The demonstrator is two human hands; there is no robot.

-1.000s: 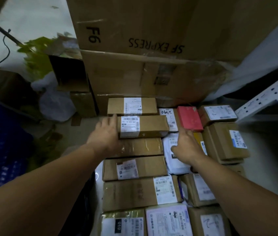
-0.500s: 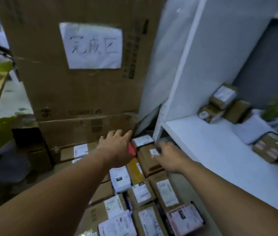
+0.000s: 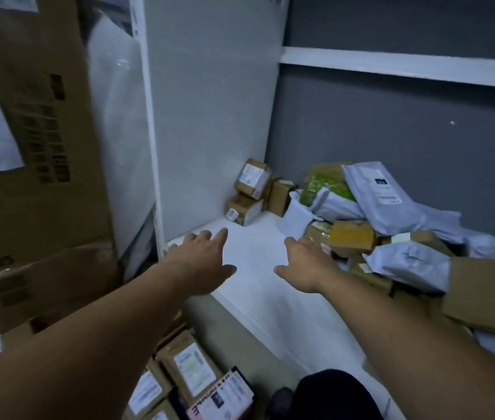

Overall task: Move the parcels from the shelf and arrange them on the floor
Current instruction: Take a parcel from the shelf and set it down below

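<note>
- Two empty hands, left hand [image 3: 200, 262] and right hand [image 3: 306, 268], hover over the white shelf [image 3: 255, 234], fingers straight and spread, likely readied for a two-handed pickup.
- Heaped parcels [image 3: 391, 225] lie at the shelf's right, near the right hand.
- Floor parcels [image 3: 191, 368] sit side by side below, labels up.

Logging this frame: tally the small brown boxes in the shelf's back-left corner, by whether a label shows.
Boxes showing a white label: 2 (upper box, lower box)
Plain box, no label visible: 1
Total: 3
</note>
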